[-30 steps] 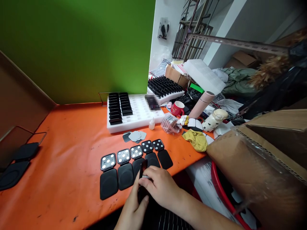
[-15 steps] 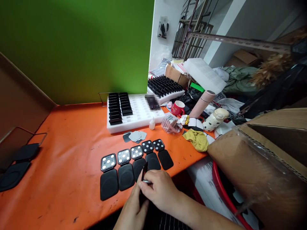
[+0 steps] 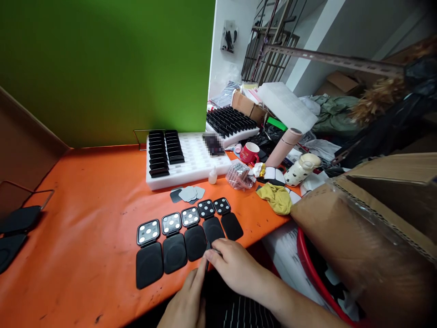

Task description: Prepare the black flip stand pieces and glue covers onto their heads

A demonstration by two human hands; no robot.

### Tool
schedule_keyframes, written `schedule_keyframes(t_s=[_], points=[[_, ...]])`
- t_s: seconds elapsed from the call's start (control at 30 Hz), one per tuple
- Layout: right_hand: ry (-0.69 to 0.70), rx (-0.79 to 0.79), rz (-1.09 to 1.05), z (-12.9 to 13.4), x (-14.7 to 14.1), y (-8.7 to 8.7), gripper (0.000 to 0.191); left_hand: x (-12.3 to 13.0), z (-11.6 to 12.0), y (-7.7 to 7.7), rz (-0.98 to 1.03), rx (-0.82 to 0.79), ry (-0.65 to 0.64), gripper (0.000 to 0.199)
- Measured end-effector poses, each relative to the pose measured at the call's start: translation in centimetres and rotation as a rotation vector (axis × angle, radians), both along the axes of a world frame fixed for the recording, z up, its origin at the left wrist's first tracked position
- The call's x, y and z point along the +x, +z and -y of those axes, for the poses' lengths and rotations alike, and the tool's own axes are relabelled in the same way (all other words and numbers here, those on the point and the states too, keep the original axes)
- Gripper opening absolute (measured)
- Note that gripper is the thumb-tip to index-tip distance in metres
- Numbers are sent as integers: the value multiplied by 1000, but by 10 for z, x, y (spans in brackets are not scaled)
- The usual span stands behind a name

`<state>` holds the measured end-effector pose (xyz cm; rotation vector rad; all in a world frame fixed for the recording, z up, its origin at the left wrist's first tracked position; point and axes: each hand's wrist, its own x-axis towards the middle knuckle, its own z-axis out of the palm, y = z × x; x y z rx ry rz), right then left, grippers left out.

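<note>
1. Head view, and here we are at the front edge of the orange desk (image 3: 85,218): both my hands are together, right in the lower middle.
2. My left hand (image 3: 184,300) has a thin dark piece (image 3: 208,247) in its grasp, fingers laid long against its side; I see the piece nearly edge-on, upright between my two hands, just at that front edge.
3. My right hand (image 3: 232,264) is curled in close, thumb and forefinger meeting at the top of the piece; whether they pinch it or something small beside it, I cannot tell.
4. Just beyond my fingertips, five hinged black pieces (image 3: 175,253) lie open in a slanting row along the front edge, their dotted halves toward the far edge.
5. Behind that row, grey plates (image 3: 188,194) sit in an overlapping heap.
6. Over by the far edge, a white tray (image 3: 191,169) carries two columns of black slabs (image 3: 175,148) at its left end; a small dropper bottle (image 3: 212,176) stands just off its front right corner.
7. Toward the desk's right edge it gets crowded: a clear-wrapped bundle (image 3: 239,176), a red mug (image 3: 249,154), a pink flask (image 3: 284,148) leaning, and a crumpled yellow cloth (image 3: 275,198).
8. Out at the left edge, more black panels (image 3: 20,219) lie well apart from my hands.
</note>
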<state>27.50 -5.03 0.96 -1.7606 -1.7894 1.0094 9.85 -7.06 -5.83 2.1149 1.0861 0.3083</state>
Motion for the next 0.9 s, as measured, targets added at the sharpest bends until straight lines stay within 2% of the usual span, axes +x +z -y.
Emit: schedule_keyframes(t_s=[0.07,0.17,0.23,0.3,0.43,0.53,0.63,0.77,0.83,0.9], points=[[-61,-45,-86,2,-1,-7,29,-1,2,-1,-28,31,1,65],[-141,-60,-200,4,-3,-15,29,1,2,-2,-2,-6,9,62],[-172,-15,-231,5,-5,-17,30,4,1,-1,91,-89,38,57],[-165,-30,-344,5,-7,-16,32,9,-2,3,238,-234,120,50],[-124,-291,-837,8,-9,-13,40,17,-13,18,472,-525,343,47],[-195,-393,-989,11,-8,-13,36,16,-18,26,489,-555,394,46],[-255,-427,-964,14,-8,-15,35,10,-17,26,422,-378,299,38],[-308,-485,-998,22,-10,-17,37,0,-14,25,272,103,98,37],[-347,-573,-1042,26,-10,-15,37,-3,-13,28,212,335,0,45],[-358,-672,-1100,31,-8,-11,37,-5,-12,33,170,499,-72,49]])
